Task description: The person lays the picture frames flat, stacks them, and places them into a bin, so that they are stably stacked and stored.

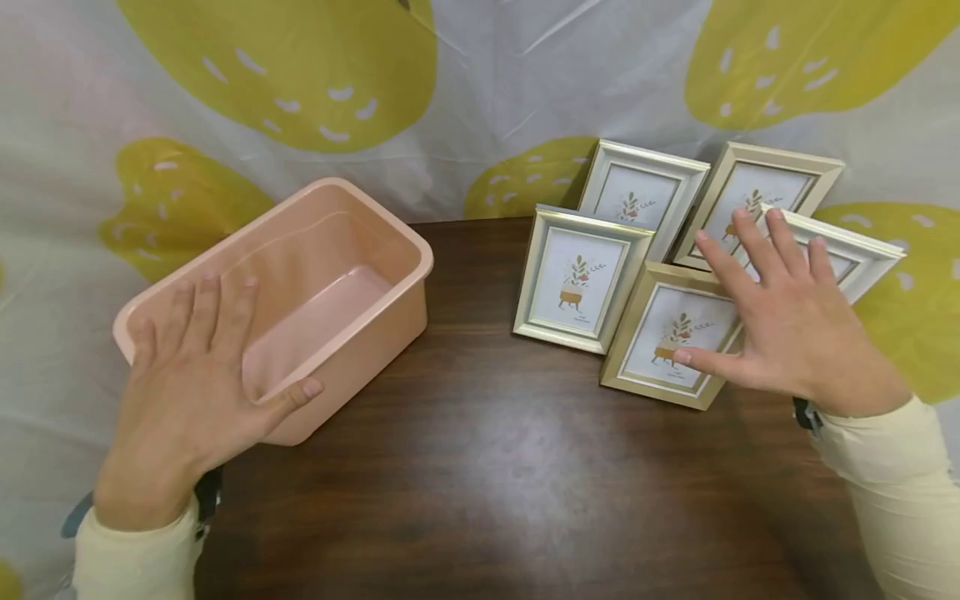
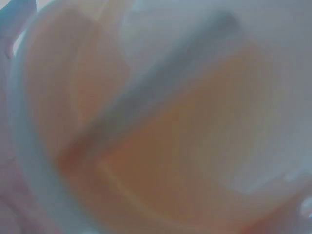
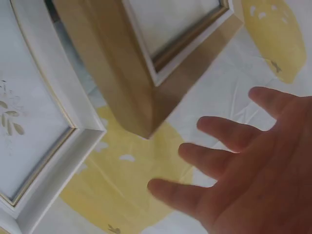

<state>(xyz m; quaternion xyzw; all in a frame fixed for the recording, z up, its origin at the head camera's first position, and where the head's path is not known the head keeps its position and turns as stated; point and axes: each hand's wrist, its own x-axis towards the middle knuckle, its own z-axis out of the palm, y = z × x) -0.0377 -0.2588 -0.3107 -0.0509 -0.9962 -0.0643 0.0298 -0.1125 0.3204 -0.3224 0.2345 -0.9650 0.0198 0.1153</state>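
Showing fingers spread wide, left hand over pink bin near back-left corner of worktop, right hand likewise wide over five picture frames near back-right corner, contact unclear.

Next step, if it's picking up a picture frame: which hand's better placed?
Right, likely: the right hand, fingers spread and empty, is close to the picture frames; the left hand is at the pink plastic bin.
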